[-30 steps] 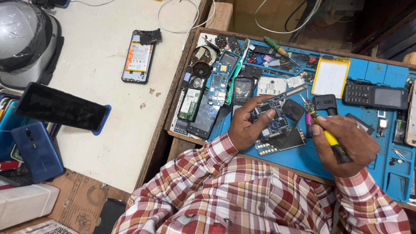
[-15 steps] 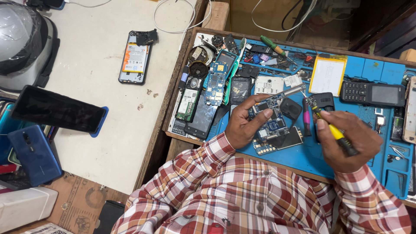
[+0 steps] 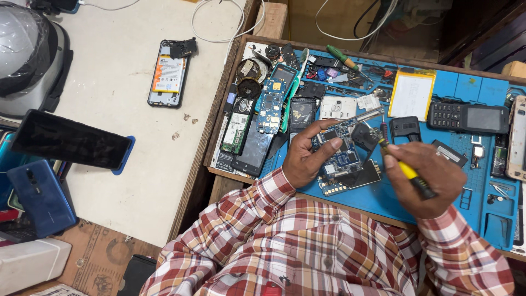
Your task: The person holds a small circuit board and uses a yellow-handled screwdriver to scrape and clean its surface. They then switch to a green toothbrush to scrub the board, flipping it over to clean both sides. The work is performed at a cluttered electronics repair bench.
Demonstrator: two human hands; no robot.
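Note:
My left hand (image 3: 304,158) pinches a blue phone circuit board (image 3: 341,159) over the blue work mat (image 3: 383,197), thumb on top of the board. My right hand (image 3: 424,178) grips a small screwdriver with a yellow handle (image 3: 406,171). Its tip points up and left toward a small black part (image 3: 362,135) at the board's upper right edge. Both sleeves are red and white plaid.
The wooden tray (image 3: 216,126) holds several phone boards, a keypad phone (image 3: 468,117), a pale battery (image 3: 411,94) and a green-handled screwdriver (image 3: 342,56). On the white table lie an opened phone (image 3: 169,74), a dark phone (image 3: 71,140) and a blue phone (image 3: 41,196). A helmet (image 3: 27,52) sits far left.
The view has shifted slightly. My right hand has moved the screwdriver a little up and left toward the board. My left hand keeps its hold on the board.

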